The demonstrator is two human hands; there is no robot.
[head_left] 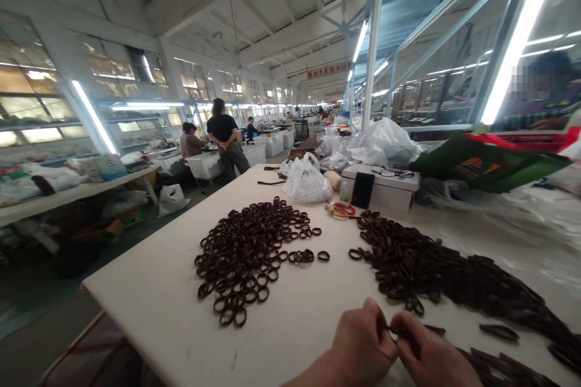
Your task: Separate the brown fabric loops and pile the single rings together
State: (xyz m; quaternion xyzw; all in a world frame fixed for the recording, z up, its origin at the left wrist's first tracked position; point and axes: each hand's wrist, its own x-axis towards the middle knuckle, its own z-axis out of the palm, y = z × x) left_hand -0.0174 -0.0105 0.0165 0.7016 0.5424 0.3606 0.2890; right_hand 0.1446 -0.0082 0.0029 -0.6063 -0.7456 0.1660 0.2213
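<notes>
My left hand [364, 338] and my right hand [429, 347] meet at the table's near edge, fingertips pinched close together. Between them shows a bit of a dark brown loop [393, 331], mostly covered by the fingers. Left of my hands lies a pile of round dark brown loops [254, 242], with a few strays at its right side. To the right spreads a long heap of flatter dark brown loops [436, 260]. One flattened loop [499, 332] lies apart, nearer to me, and more strips lie beside my right wrist.
Beyond the heaps on the white table [154, 290] are red-handled pliers [341, 210], a tied white plastic bag [308, 180], a black phone [362, 190], and a white box [393, 187] with glasses on top. A green bag [485, 163] sits at the right. Other people work farther off.
</notes>
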